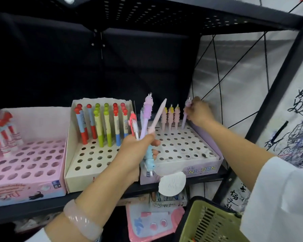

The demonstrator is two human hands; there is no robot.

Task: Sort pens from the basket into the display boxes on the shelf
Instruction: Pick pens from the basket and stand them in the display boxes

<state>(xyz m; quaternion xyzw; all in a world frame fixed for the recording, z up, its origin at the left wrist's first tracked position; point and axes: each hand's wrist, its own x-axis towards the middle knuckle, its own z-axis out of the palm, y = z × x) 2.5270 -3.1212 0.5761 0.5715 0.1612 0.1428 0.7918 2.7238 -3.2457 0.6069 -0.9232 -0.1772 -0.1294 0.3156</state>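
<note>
Fingers (191,109) of the right hand (198,110) pinch a lilac pen (185,119) near its moulded top, up at about one o'clock in the view, and the pen's tip is down at a hole in the back row of the unicorn box (185,151). That pen stands close to upright, long axis leaning slightly to the right at the top, right beside three peach spiral pens (171,117) already seated in the same row. Meanwhile the left hand (136,147), dead centre, grips a bundle of pens (147,123): a purple one with a character top, a slim pale pink one slanting toward one o'clock, a coral-clipped white one, and a blue one poking out below the fist toward six. So the seating move turns on a straight push down along the pen's own axis, and the right hand is the one on it; the left is simply the magazine, just in front of the unicorn box. To the left, at ten o'clock, the cream box (94,154) holds red, green and blue pens, and the pink box (28,159) at nine holds a few red-topped ones. Down at five o'clock, the green basket (208,222) waits below the shelf (59,203).
</note>
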